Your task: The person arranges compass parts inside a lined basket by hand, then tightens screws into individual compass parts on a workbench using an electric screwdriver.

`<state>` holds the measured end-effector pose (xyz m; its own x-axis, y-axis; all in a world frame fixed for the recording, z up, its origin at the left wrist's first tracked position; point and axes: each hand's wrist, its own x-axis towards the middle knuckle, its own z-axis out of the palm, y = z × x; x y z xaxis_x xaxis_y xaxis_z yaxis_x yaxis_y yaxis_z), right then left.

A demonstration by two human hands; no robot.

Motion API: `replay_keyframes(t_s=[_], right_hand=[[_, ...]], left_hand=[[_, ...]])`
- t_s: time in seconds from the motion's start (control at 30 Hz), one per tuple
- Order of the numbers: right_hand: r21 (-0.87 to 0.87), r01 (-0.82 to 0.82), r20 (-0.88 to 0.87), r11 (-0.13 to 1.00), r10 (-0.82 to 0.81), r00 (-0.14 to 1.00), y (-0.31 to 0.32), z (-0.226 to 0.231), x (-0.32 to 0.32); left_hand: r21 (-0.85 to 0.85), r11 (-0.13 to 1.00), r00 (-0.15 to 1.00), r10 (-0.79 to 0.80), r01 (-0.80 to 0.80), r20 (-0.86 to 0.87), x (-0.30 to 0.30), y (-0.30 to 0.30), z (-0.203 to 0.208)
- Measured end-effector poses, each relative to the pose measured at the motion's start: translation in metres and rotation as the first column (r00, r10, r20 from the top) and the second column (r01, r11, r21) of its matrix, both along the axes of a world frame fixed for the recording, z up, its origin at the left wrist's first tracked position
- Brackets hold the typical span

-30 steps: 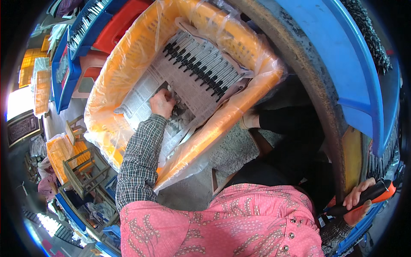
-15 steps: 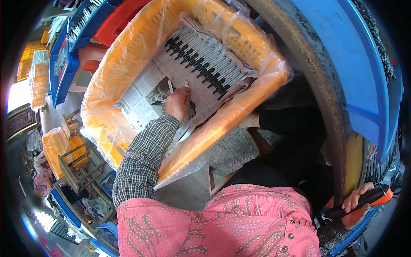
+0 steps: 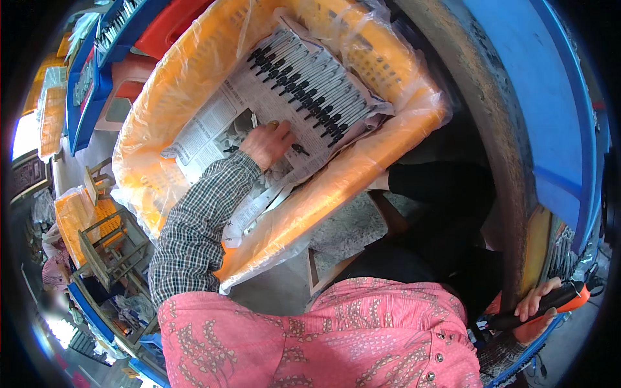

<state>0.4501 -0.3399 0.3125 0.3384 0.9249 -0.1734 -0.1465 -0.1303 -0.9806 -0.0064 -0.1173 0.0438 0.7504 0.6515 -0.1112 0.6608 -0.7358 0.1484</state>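
Note:
Inside a plastic-lined orange basket (image 3: pixel 194 68), my left hand (image 3: pixel 266 143) reaches down to a sheet of newspaper (image 3: pixel 200 132). Its fingers are bent and closed around a slim silver rod with a black end (image 3: pixel 299 149); the hand covers most of that rod. A similar rod (image 3: pixel 254 121) lies partly hidden beside the hand. Farther back in the basket, several such silver rods with black ends (image 3: pixel 307 84) lie side by side in a row. At the far right edge, my right hand (image 3: pixel 538 304) grips a black and orange handheld tool (image 3: pixel 553 305).
A large blue tray (image 3: pixel 537 84) stands on the right behind a worn curved table edge (image 3: pixel 491 123). Red and blue bins (image 3: pixel 97 84) fill the upper left. A wooden stool frame (image 3: pixel 113 246) is on the left. Grey-speckled seating (image 3: pixel 352 226) shows below the basket.
My left hand has shifted slightly right across the newspaper, and the black rod end beside its fingers has swung right and up. My right hand keeps its grip on the tool.

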Motion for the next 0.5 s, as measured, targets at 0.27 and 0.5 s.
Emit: replay_keyframes(t_s=[0.27, 0.5], right_hand=[[-0.015, 0.023, 0.037, 1.000, -0.022, 0.999, 0.002, 0.000, -0.004], [-0.015, 0.018, 0.060, 1.000, -0.017, 0.998, 0.005, 0.003, -0.007]], left_hand=[[-0.003, 0.998, 0.998, -0.068, 0.068, 0.008, 0.003, -0.001, -0.013], [-0.225, 0.959, 0.967, 0.208, -0.172, 0.146, 0.022, -0.024, 0.009]])
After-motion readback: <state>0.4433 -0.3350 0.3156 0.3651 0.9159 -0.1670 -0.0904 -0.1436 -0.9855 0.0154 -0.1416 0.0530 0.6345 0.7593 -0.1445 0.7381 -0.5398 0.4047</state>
